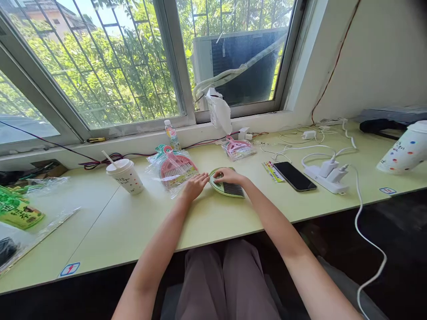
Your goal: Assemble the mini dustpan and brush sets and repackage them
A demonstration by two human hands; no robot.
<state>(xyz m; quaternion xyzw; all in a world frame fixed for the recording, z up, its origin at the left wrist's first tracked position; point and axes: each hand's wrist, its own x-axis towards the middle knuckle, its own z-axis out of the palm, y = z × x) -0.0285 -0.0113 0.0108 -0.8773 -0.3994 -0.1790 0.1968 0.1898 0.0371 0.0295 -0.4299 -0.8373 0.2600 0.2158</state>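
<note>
Heads up: your green dustpan set (227, 184) sits flat on the desk (133, 222), dead center, w/ the phone (295, 176) at its 3 o'clock and the paper cup (126, 176) w/ straw out at 9. Shove too hard sideways and imo it skids into the pink set in its wrapper (173, 171) at 10 o'clock. Grip: right hand (229, 176) lies on top, fingers curled loosely over the far rim, not clamped. Left hand (195, 185) is fairly flat, fingertips touching its left edge, holding nothing.
</note>
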